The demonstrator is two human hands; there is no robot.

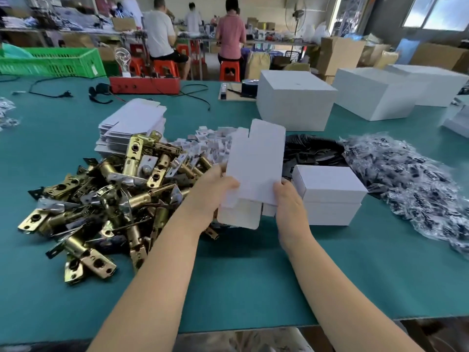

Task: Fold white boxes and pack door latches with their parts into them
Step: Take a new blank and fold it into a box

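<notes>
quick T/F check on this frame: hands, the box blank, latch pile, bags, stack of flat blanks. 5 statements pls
1. Both hands hold the unfolded white box: left hand, right hand, box. True.
2. The pile of door latches lies to the right of the hands. False: it lies to their left.
3. A closed small white box sits on the table just right of the right hand. True.
4. The clear bags of parts are stacked inside the green crate. False: they lie loose on the green table at the right; the crate stands far left at the back.
5. A stack of flat box blanks lies behind the latch pile. True.
</notes>
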